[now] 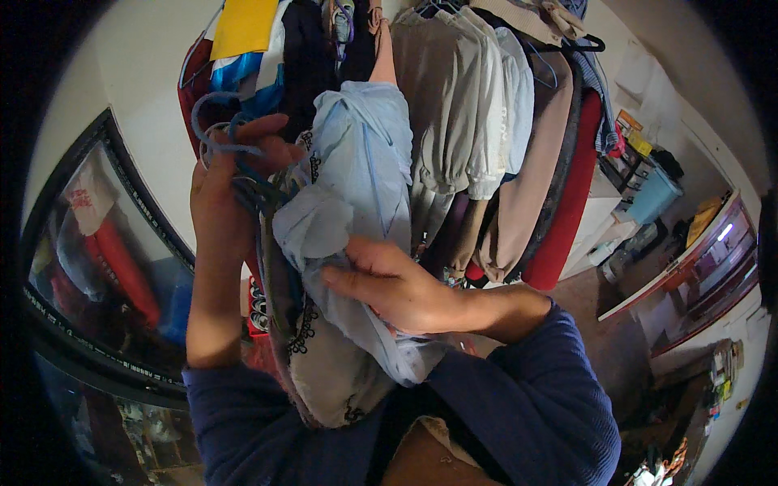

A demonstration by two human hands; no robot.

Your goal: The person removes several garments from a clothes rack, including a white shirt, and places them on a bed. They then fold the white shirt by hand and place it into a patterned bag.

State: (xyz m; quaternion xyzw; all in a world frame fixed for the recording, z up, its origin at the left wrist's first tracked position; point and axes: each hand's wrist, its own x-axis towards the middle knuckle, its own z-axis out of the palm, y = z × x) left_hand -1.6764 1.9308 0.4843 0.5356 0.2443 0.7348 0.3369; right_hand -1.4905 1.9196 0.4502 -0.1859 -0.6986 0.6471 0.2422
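Note:
Several clothes hangers, among them a blue one with its hook [213, 97] pointing up, are gripped together in my left hand [231, 158]. From these hangers hang garments, including a light blue garment [364, 164] with a thin tie string and a beige garment [340, 376] with black scalloped trim. My right hand [395, 282] pinches a bunched fold of thin, pale blue fabric between thumb and fingers, in front of my chest. Its fingertips are partly hidden by the cloth.
Beyond my hands hangs a row of clothes, with cream blouses [444, 109], a pink-beige garment [529, 176] and a red one [562, 200]. A black-framed mirror [130, 176] leans at the left. At the right stand a blue bin [655, 191] and white drawers [589, 212].

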